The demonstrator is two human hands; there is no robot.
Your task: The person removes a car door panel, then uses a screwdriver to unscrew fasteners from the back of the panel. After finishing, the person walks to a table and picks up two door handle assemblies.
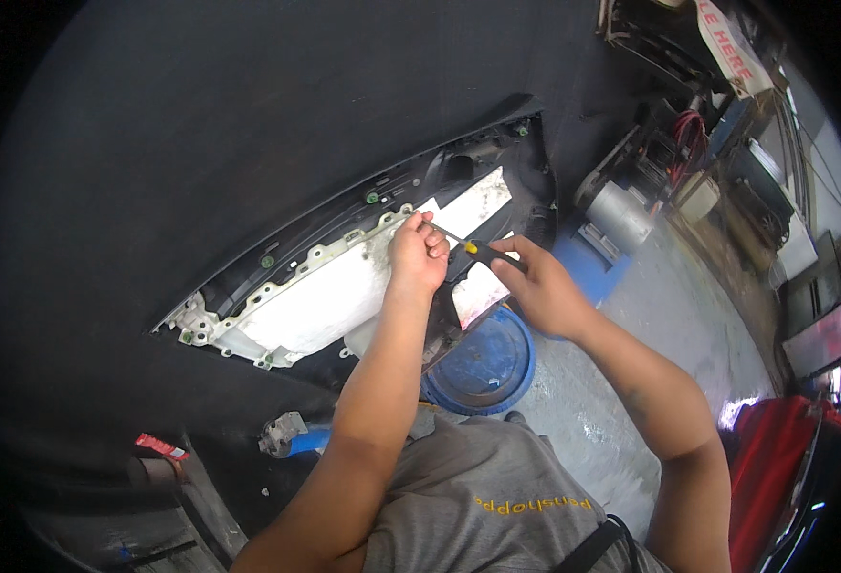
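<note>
Right hand (540,286) has its fingers wrapped around a screwdriver (471,246) with a black grip, a yellow collar and a thin metal shaft. Left hand (419,256) is curled in tight by the tip end, up against the panel (315,301); can't tell if it's pinching the shaft or something small, since the fingers hide it.

Screwdriver sits over the panel's right half, long axis on a slant, handle down to the right, tip pointing up-left into the left hand. The panel is a long tapering wedge running lower left to upper right, black molded plastic with smooth white sheet on it, smudged and grimy toward the right. There's a pale scalloped strip (317,254) with holes along it, plus little green clips (373,198) dotted around. It's lying on a matte black bench (201,143).

Container-wise, there's a round blue drum (487,368) just below the panel, with a raised rim and scuffed top. Can't see inside it. Smooth grey floor (592,420) beside that.
</note>
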